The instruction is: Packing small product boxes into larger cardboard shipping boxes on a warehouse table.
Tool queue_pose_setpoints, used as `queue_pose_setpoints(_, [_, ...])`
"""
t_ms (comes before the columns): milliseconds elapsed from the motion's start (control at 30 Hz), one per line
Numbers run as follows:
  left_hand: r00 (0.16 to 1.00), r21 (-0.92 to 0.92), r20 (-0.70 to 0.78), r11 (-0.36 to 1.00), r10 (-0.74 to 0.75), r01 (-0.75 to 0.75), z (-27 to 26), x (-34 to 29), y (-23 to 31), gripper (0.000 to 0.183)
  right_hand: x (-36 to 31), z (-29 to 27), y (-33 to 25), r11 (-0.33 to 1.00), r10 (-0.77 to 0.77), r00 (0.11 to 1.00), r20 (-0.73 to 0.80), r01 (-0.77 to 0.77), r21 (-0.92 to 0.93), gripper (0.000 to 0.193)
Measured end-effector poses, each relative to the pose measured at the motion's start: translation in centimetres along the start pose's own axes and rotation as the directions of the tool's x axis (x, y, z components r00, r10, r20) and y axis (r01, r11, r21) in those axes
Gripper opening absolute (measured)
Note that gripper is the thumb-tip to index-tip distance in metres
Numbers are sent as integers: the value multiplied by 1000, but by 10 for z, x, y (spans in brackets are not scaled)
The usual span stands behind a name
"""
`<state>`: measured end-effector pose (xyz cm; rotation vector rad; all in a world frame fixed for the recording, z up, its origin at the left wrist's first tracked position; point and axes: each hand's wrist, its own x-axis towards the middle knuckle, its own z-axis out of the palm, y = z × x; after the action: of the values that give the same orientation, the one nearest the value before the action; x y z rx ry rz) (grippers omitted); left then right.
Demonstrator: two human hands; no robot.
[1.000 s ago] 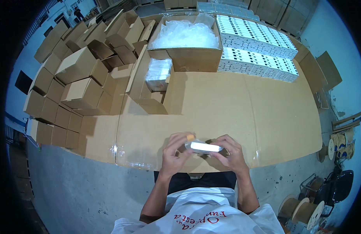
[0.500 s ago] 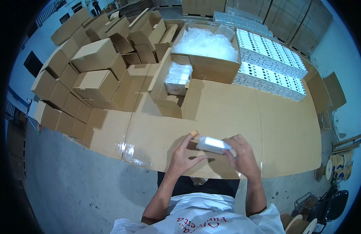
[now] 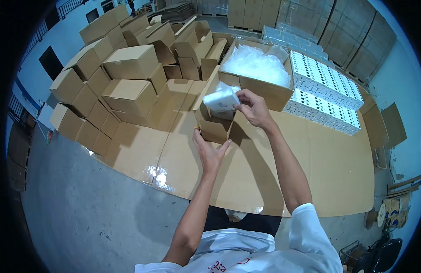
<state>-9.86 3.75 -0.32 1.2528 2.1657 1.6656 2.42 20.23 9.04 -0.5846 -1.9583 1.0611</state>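
My right hand [image 3: 255, 109] pinches the right end of a white box in a clear plastic bag [image 3: 219, 99]. That box is tilted over the mouth of a narrow open cardboard carton [image 3: 214, 130]. Behind it, more plastic-wrapped white packing [image 3: 225, 86] shows in the carton, partly covered by the held box. At the carton's near end, my left hand [image 3: 209, 152] grips the lower part, fingers on the left side and thumb toward the right. Its fingertips are partly hidden by the cardboard.
Right behind stands a large carton full of clear plastic bags [image 3: 256, 63]. Two tiers of white boxes [image 3: 326, 84] line the back right. Stacked brown cartons [image 3: 131, 98] fill the left side. Cardboard sheeting [image 3: 283, 177] covers the table, whose near edge is before me.
Both hands have moved forward from the near table edge to the narrow carton. My right hand carried the bagged box over it; my left hand took hold of its near end. The view shifted.
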Motion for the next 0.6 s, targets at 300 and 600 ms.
queue_pose_setpoints(300, [999, 58, -38, 998, 10, -8, 1, 8, -3, 107, 29, -13, -20, 889, -84, 910, 406, 252, -382, 35])
queue_pose_setpoints(600, [999, 33, -22, 999, 25, -25, 6, 5, -7, 102, 50, 23, -32, 498, 27, 772, 635, 540, -678, 24])
